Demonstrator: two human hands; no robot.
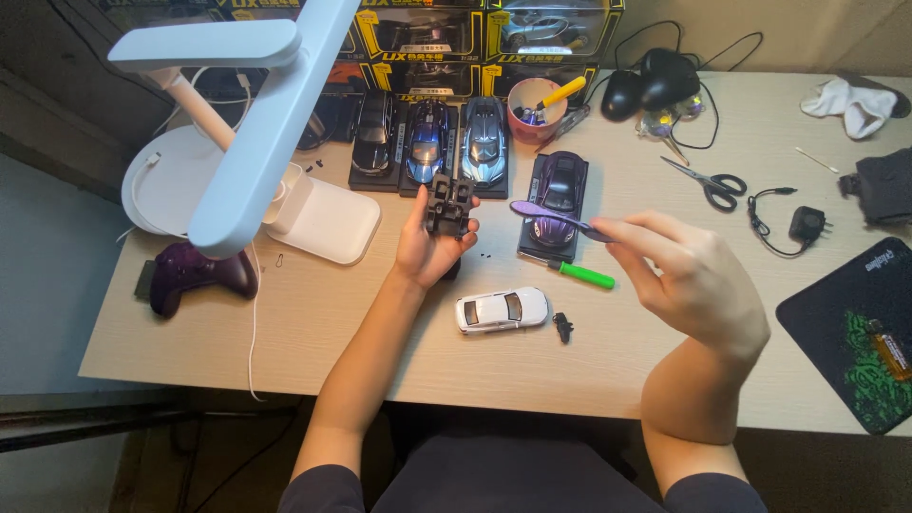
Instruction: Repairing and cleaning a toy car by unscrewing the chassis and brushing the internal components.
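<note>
The desk (313, 332) looks like pale wood with a matt, lightly grained surface, and the lamp (256, 123) on it is smooth white plastic with a soft shine. The black part (448, 204) in the left hand (432, 249) looks like matt plastic, while the white toy car (502, 310) and the purple car (559, 195) have a glossy painted finish. The scissors (708, 180) have shiny metal blades, the mouse pad (855, 323) is matt black cloth, and the white rag (850, 103) is soft fabric.

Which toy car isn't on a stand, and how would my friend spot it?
Start at the wooden desk and find the left hand holding a black part. Just below lies the white toy car. It alone is white and sits straight on the desk.
</note>
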